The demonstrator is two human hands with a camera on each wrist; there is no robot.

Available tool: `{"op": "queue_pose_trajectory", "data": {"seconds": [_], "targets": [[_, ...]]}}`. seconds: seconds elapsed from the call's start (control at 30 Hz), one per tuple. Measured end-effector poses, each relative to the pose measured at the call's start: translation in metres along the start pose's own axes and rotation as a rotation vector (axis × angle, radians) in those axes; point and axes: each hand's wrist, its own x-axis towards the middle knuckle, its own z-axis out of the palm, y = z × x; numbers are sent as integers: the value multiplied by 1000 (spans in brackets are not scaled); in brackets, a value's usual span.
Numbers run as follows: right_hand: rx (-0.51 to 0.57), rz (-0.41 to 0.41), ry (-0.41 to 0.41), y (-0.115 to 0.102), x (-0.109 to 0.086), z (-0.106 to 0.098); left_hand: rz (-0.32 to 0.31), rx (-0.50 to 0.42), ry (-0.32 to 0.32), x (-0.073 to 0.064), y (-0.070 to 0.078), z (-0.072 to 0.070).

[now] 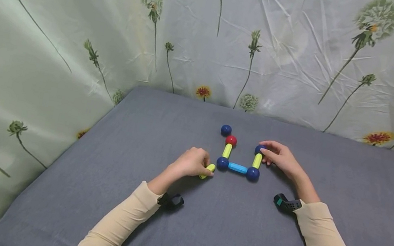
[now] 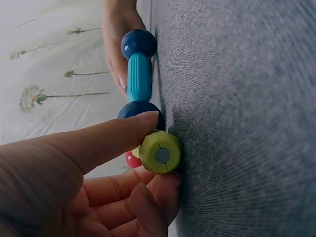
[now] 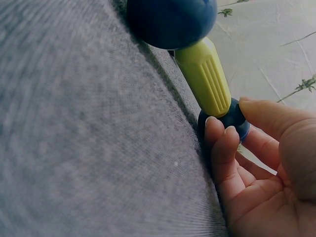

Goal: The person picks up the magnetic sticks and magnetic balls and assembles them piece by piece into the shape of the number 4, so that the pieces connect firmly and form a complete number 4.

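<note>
Between thumb and fingers my left hand (image 1: 191, 162) pinches a loose yellow rod (image 2: 162, 152), its metal end facing the left wrist camera. My right hand (image 1: 281, 157) grips the dark blue ball (image 3: 235, 119) at the far right end of a U-shaped chain. From that ball a yellow rod (image 3: 205, 76) leads to a nearer blue ball (image 1: 253, 174). A light blue rod (image 1: 238, 168) joins it to another blue ball (image 1: 223, 163). Up from there, a second yellow rod (image 1: 227, 151) ends at a red ball (image 1: 231, 140). One more blue ball (image 1: 226, 130) sits beside the red one.
The pieces lie on a grey cloth-covered surface (image 1: 225, 233). Behind and to the left hangs a pale curtain (image 1: 293, 47) with dandelion prints. Dark straps (image 1: 287, 203) are on both wrists, over beige sleeves.
</note>
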Motion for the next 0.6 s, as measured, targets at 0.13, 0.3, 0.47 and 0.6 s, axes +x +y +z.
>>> {"op": "queue_pose_trajectory", "data": {"seconds": [0.13, 0.3, 0.47, 0.6], "targets": [[2, -3, 1, 1, 0, 0, 20, -15, -19, 0, -1, 0], [-5, -4, 3, 1, 0, -1, 70, -79, -64, -1, -2, -2], [-7, -3, 1, 1, 0, -1, 99, -148, -105, -2, 0, -3], [-7, -7, -1, 0, 0, 0, 111, -150, -102, -2, 1, 0]]}}
